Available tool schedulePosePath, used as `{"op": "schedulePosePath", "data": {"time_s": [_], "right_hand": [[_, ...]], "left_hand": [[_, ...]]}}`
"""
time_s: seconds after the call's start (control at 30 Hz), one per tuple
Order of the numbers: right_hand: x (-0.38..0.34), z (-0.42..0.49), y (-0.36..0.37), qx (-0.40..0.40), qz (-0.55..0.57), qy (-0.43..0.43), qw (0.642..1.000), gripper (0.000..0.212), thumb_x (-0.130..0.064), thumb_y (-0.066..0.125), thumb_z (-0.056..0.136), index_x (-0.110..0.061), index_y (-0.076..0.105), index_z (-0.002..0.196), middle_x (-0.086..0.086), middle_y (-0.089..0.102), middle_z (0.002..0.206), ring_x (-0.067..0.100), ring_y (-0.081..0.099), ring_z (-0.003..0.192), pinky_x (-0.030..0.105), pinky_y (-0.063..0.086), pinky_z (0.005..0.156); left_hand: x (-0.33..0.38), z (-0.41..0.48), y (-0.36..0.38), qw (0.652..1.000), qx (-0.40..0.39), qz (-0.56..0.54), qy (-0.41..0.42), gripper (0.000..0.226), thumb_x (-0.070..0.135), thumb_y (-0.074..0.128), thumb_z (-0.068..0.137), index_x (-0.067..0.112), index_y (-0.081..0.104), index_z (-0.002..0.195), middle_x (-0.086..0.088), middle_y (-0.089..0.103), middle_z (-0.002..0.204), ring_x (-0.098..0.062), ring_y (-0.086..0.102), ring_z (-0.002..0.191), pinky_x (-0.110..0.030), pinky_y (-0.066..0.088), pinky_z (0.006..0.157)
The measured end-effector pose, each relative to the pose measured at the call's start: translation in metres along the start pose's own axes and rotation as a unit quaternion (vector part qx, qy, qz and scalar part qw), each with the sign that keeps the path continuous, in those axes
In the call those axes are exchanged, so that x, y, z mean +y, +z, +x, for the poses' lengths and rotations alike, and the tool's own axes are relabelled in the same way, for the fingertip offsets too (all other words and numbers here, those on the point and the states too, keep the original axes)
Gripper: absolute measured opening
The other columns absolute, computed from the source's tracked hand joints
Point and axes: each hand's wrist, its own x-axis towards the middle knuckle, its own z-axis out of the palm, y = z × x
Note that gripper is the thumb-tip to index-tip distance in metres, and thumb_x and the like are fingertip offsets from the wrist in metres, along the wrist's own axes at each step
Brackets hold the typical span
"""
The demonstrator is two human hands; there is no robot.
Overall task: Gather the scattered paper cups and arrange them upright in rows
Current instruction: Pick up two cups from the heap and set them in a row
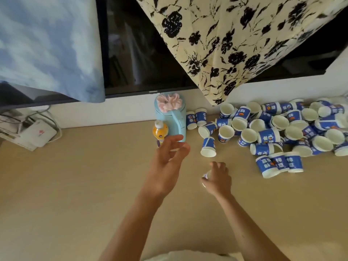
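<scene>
A heap of blue-and-white paper cups [278, 129] lies scattered at the right of the beige table [75, 185], most on their sides. Three cups [279, 163] stand mouth-down in a short row at the heap's near edge. One cup [208, 146] lies apart, nearest my hands. My right hand [218, 178] is closed over a single cup [206, 176], mostly hidden under the fingers, low over the table's middle. My left hand [169, 155] hovers with fingers spread and holds nothing, in front of the kettle.
A light blue kettle [172, 117] with a pink scrunchie on its lid stands at the back, an orange drink bottle [160, 131] beside it. A television [143, 44] draped with floral cloth [235, 38] and blue cloth [47, 44] backs the table. A white router [37, 134] with cables sits far left.
</scene>
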Motion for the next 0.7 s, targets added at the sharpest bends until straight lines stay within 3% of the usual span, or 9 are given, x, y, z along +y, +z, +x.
{"op": "schedulePosePath", "data": {"time_s": [0.2, 0.43, 0.6, 0.7], "right_hand": [[0.006, -0.002, 0.026, -0.007, 0.005, 0.017, 1.000, 0.061, -0.018, 0.071, 0.085, -0.021, 0.046, 0.140, 0.005, 0.038, 0.144, 0.029, 0.042, 0.132, 0.042, 0.051, 0.090], [0.002, 0.003, 0.027, 0.010, 0.006, 0.029, 0.999, 0.057, -0.011, 0.070, 0.085, -0.021, 0.049, 0.137, 0.005, 0.046, 0.135, 0.027, 0.047, 0.126, 0.040, 0.051, 0.086], [0.001, 0.005, 0.021, 0.020, 0.021, 0.021, 0.999, 0.041, -0.018, 0.068, 0.088, -0.019, 0.055, 0.127, 0.005, 0.050, 0.127, 0.027, 0.050, 0.122, 0.039, 0.050, 0.081], [-0.003, 0.004, 0.010, 0.057, 0.099, 0.004, 0.993, 0.039, -0.023, 0.073, 0.085, -0.017, 0.058, 0.121, 0.006, 0.054, 0.120, 0.028, 0.056, 0.111, 0.039, 0.049, 0.079]], "left_hand": [[0.000, 0.008, -0.009, 1.000, -0.013, -0.018, -0.015, 0.040, 0.045, 0.060, 0.081, 0.029, 0.065, 0.117, 0.003, 0.073, 0.111, -0.019, 0.069, 0.105, -0.029, 0.051, 0.086], [-0.008, 0.014, -0.009, 0.999, -0.013, -0.023, -0.034, 0.045, 0.044, 0.059, 0.080, 0.025, 0.064, 0.121, 0.000, 0.072, 0.113, -0.021, 0.070, 0.104, -0.031, 0.052, 0.085], [-0.015, 0.016, -0.001, 0.998, -0.016, -0.025, -0.050, 0.043, 0.045, 0.058, 0.079, 0.027, 0.064, 0.118, -0.001, 0.072, 0.113, -0.019, 0.071, 0.100, -0.029, 0.052, 0.082], [-0.021, 0.018, 0.003, 0.998, -0.018, -0.022, -0.057, 0.041, 0.044, 0.058, 0.079, 0.027, 0.064, 0.116, -0.003, 0.072, 0.112, -0.018, 0.072, 0.098, -0.031, 0.052, 0.082]]}}
